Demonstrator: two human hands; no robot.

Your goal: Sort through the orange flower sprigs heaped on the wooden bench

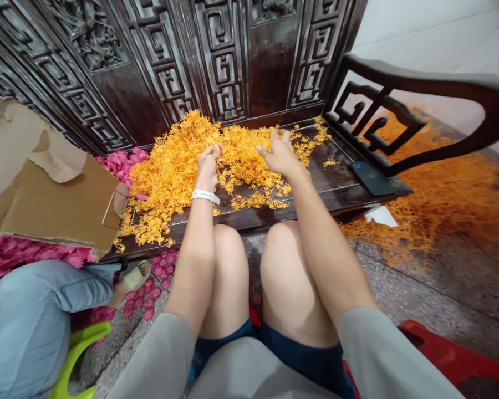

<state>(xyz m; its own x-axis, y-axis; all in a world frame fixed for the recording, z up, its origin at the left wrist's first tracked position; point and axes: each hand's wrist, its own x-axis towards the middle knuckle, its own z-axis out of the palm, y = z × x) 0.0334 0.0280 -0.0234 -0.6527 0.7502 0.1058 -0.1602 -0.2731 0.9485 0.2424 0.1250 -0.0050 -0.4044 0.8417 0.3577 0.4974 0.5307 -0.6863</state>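
Note:
A heap of small yellow-orange artificial flower pieces (178,160) spreads over the seat of a dark carved wooden bench (316,188). My left hand (208,165), with a pale strap on its wrist, is at the middle of the heap. Its fingers are curled together, and whatever they pinch is too small to make out. To the right, my right hand (279,155) reaches over the thinner part of the heap, thumb and fingers apart. Nothing shows in its grasp, though the palm side is hidden.
A cardboard box (66,205) stands on the bench at left, beside pink flower pieces (118,166). A phone (372,178) lies near the armrest (432,83). Orange strands (436,199) cover the floor at right. Another person's leg (37,310) is at lower left.

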